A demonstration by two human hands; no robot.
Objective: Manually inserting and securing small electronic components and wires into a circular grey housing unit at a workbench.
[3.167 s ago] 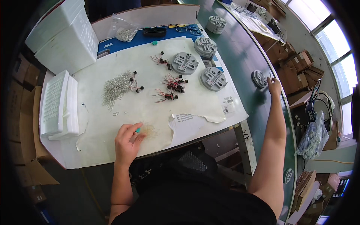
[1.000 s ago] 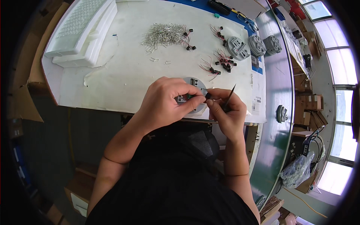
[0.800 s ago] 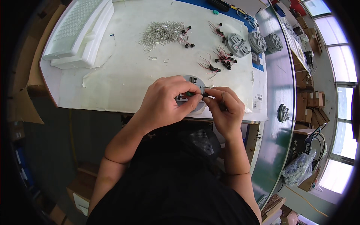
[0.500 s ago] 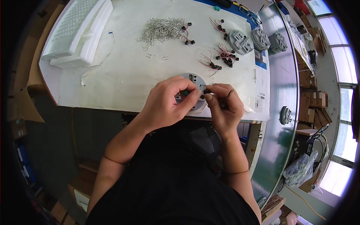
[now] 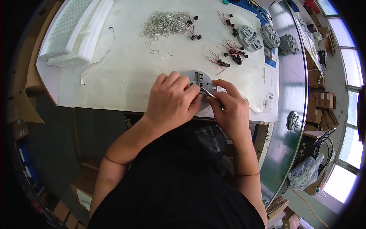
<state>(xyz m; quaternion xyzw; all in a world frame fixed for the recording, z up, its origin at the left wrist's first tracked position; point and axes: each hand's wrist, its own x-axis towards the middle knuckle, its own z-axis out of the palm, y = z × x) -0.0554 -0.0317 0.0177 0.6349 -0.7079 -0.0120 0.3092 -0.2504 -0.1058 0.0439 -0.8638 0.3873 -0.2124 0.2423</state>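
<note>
A round grey plastic part (image 5: 198, 78) lies at the near edge of the white table sheet (image 5: 126, 72). My left hand (image 5: 171, 101) covers its near side and holds it. My right hand (image 5: 228, 110) pinches a thin metal tool (image 5: 207, 92) whose tip rests on the part between my two hands. What the tip touches is hidden by my fingers.
A heap of small metal clips (image 5: 166, 24) and several red-wired black connectors (image 5: 228, 51) lie farther back. Three more round grey parts (image 5: 248, 37) stand at the back right. White foam trays (image 5: 74, 32) sit at the far left. Another grey part (image 5: 293, 120) lies on the green conveyor.
3.2 s ago my right hand reached to the conveyor and my left rested on the table. Since then both hands stay on the grey part; the tool has tipped down onto it.
</note>
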